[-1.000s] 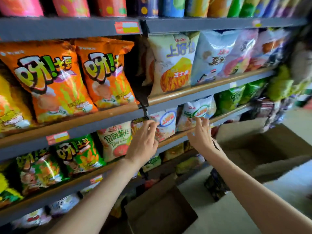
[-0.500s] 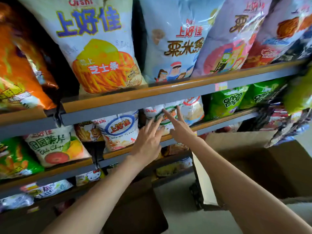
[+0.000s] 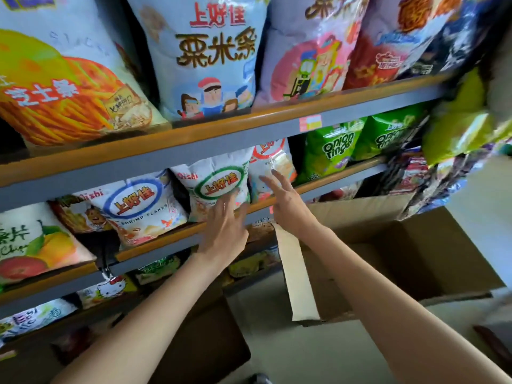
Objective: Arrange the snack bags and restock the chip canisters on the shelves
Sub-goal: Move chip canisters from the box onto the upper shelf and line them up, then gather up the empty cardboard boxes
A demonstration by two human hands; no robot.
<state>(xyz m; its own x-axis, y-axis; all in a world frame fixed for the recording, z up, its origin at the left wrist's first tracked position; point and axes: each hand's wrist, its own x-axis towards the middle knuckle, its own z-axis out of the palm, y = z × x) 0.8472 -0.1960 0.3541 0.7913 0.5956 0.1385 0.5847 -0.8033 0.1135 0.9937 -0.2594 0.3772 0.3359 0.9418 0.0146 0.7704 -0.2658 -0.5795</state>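
I have both hands up at the middle shelf (image 3: 343, 173), working on the white snack bags there. My left hand (image 3: 225, 231) lies flat with straight fingers against the lower front of the green-ringed bag (image 3: 219, 187), pressing it rather than gripping it; my right hand (image 3: 288, 206) is also released, fingers spread, its fingertips (image 3: 273, 180) touching the red-ringed bag (image 3: 270, 164) just to the right. I judge the step to be squaring these 2 bags up so they stand face-out behind the wooden lip (image 3: 177, 234) of the shelf. To do it well I should push low and evenly, since these pillow bags are full of air and will tip or slide if I press high, and I should keep the pressure light so the contents do not crush. The blue-ringed shrimp flakes bag (image 3: 138, 209) to the left leans a little and probably wants the same treatment next. The shelving is grey metal with an orange-brown front rail, stacked in tiers; bigger bags fill the shelf above, green onion rings bags (image 3: 332, 151) sit to the right, and smaller packs crowd the tiers below. No chip canisters are in view here. Open cardboard boxes (image 3: 415, 256) stand on the pale floor near my right arm.
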